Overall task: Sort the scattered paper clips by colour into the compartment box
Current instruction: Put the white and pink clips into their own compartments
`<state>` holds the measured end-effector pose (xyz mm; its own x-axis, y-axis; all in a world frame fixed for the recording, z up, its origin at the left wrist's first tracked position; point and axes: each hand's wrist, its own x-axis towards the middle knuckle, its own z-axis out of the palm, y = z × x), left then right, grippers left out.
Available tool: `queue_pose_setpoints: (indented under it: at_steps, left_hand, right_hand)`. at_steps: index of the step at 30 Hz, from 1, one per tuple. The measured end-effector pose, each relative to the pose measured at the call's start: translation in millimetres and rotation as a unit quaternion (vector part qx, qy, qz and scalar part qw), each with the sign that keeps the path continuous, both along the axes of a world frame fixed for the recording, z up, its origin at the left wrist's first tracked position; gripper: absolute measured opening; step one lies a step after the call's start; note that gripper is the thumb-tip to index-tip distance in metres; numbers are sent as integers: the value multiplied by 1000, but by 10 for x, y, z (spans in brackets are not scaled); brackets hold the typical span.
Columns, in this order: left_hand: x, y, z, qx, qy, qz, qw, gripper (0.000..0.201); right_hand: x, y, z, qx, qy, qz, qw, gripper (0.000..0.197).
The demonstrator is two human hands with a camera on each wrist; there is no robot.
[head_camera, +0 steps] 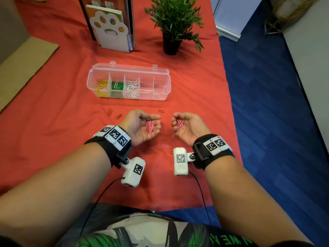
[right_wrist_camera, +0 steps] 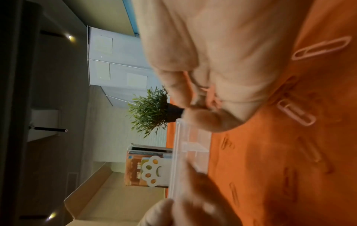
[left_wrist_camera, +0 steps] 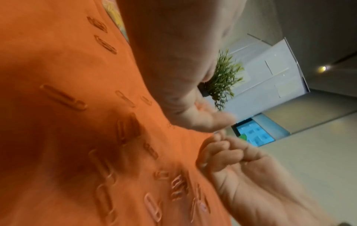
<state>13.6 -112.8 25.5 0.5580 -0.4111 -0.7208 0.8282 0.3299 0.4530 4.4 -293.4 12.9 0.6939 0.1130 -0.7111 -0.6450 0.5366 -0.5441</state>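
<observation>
Both hands lie palm-up and cupped over the red cloth, just in front of the clear compartment box. My left hand holds a bunch of pink paper clips in its curled fingers. In my right hand lies a smaller bunch of pink clips. The box's left three compartments hold yellow, green and white clips; one white clip lies among the green. Loose red clips and a pink clip lie on the cloth. The right wrist view shows two pink clips beside the hand.
A potted plant and a paw-shaped bookend with books stand behind the box. Cardboard lies at the left. The table's right edge drops to a blue floor. The box's two right compartments show only red cloth through them.
</observation>
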Motion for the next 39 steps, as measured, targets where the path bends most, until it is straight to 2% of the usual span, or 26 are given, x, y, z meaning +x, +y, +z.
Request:
queue_pose_setpoints:
  at_steps: [6, 8, 10, 11, 14, 16, 18, 19, 20, 23, 32, 36, 39]
  left_hand:
    - [270, 130, 177, -22, -2, 30, 999, 46]
    - [301, 161, 207, -34, -12, 37, 999, 46]
    - [303, 161, 214, -37, -23, 48, 998, 44]
    - [303, 150, 203, -40, -27, 54, 997, 43]
    - [285, 117, 176, -64, -34, 74, 995, 44]
    - [263, 103, 174, -80, -39, 70, 994, 44]
    - [253, 96, 165, -90, -42, 61, 993, 51]
    - [252, 96, 154, -91, -46, 57, 993, 54]
    - [257, 99, 140, -87, -51, 53, 993, 54]
    - [271, 109, 106, -72, -48, 44, 995, 45]
    - [223, 58, 27, -72, -24, 51, 996, 50]
    - [199, 54, 22, -84, -8, 58, 995, 37]
    - [241, 70, 12, -25, -3, 57, 998, 33]
  right_hand:
    - [91, 71, 91, -23, 46, -10, 999, 24]
    - [95, 96, 147, -96, 9, 14, 995, 22]
    - [92, 171, 233, -212, -68, 77, 972, 16]
    - [89, 232, 289, -273, -115, 121, 947, 15]
    - [68, 448, 416, -414, -249, 240, 842, 11]
    - [24, 558, 427, -485, -312, 277, 769, 14]
    - [-10, 590, 397, -560, -366, 304, 678, 23]
    - [-15, 587, 386, -584, -379, 315, 645, 25]
    - [-18, 588, 388, -600, -384, 322, 623, 25]
    - [-30, 583, 394, -631, -399, 314, 587, 18]
    - [-7, 608, 382, -653, -392, 306, 571, 16]
    - [33, 570, 377, -650, -371, 265, 607, 14]
    - [90, 493, 379, -637, -341, 211, 659, 15]
